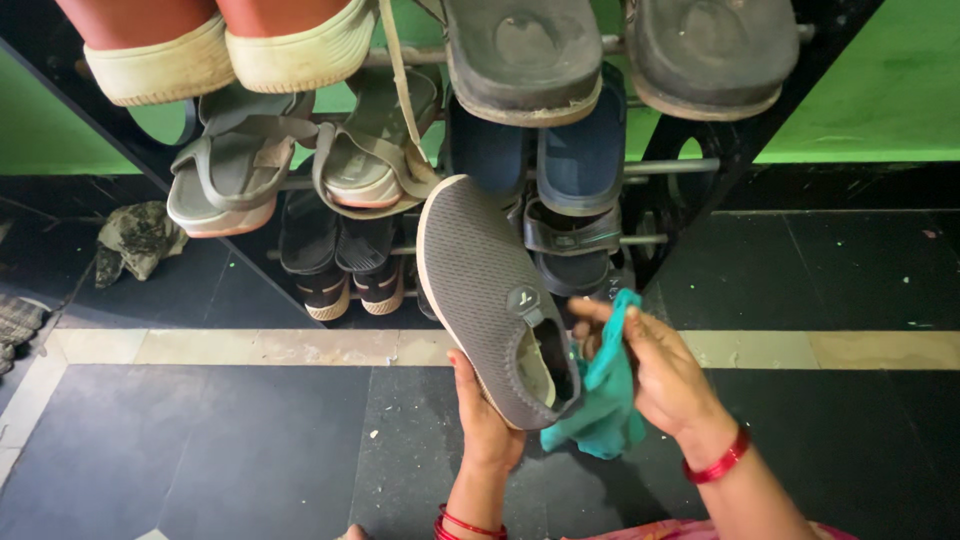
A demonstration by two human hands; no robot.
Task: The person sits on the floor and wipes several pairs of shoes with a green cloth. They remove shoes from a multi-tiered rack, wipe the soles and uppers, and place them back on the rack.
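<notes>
My left hand (487, 420) grips a grey knit slip-on shoe (485, 290) from underneath at its heel, toe pointing up and away toward the rack. My right hand (655, 370) holds a teal cloth (603, 400) bunched against the shoe's heel opening, fingers curled around it. Red bangles circle both wrists. The shoe's sole faces left and is mostly hidden.
A metal shoe rack (650, 165) stands just ahead, loaded with grey strappy sandals (300, 160), dark slippers (560, 150), black shoes (345, 265) and white-soled shoes (230, 50) on top. A crumpled rag (135, 240) lies on the dark tiled floor at left. Green wall behind.
</notes>
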